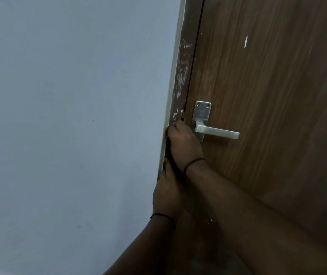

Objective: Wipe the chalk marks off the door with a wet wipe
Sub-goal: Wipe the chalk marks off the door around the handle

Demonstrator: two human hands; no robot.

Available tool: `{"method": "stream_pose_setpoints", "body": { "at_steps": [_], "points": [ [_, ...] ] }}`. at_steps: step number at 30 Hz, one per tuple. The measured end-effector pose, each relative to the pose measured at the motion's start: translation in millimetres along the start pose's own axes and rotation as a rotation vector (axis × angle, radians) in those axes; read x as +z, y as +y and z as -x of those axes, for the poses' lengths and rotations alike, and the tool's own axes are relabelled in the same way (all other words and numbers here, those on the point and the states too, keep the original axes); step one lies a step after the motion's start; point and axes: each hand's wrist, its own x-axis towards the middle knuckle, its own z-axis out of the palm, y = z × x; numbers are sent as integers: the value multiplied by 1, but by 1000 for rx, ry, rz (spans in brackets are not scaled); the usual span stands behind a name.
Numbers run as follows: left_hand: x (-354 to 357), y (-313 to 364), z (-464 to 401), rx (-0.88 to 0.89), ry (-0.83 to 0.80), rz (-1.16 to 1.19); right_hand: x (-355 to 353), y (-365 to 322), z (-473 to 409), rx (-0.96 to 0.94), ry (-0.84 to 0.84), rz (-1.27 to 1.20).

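The fingers point(175, 127) of the right hand point(184, 145) were bent and pressed against the brown door frame point(181, 76), just beside the silver handle point(217, 132). They were curled together, but I could not tell if they were clamped on a wet wipe, because no wipe showed at all. It may have been tucked under the hand. The left hand point(166, 193) lay lower down on the same strip of frame, its fingers stretched up and close together, touching the edge where the frame met the wall point(69, 126). It looked like it held nothing, though its underside was hidden.

Both wrists wore a thin black band.

Above the right hand, the white chalk marks point(182, 70) were smeared up along the frame. One small white mark point(246, 41) sat by itself higher on the door point(277, 96), well apart from the hands. A few tiny white specks point(209, 221) showed low on the door too.

I think the job was only partly done. The strip beside and below the hands looked dark and clean, but most of the chalk above them was left to wipe.
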Motion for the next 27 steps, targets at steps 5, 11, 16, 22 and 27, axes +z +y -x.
{"method": "stream_pose_setpoints", "body": {
  "at_steps": [5, 11, 16, 22, 27],
  "points": [
    [-5, -2, 2, -7, 18, 16, -4, 2, 11, -74, -203, 108],
    [-10, 8, -2, 34, 28, -4, -30, -6, -25, -76, -162, 303],
    [-9, 13, -7, 20, 32, -49, -49, 0, -47, -32, -93, 263],
    [-9, 18, -6, 43, 22, -28, -52, 12, -30, -190, -264, 214],
    [-13, 21, -16, 34, 12, -72, -64, 19, -56, -129, -148, 212]
  ]
}}
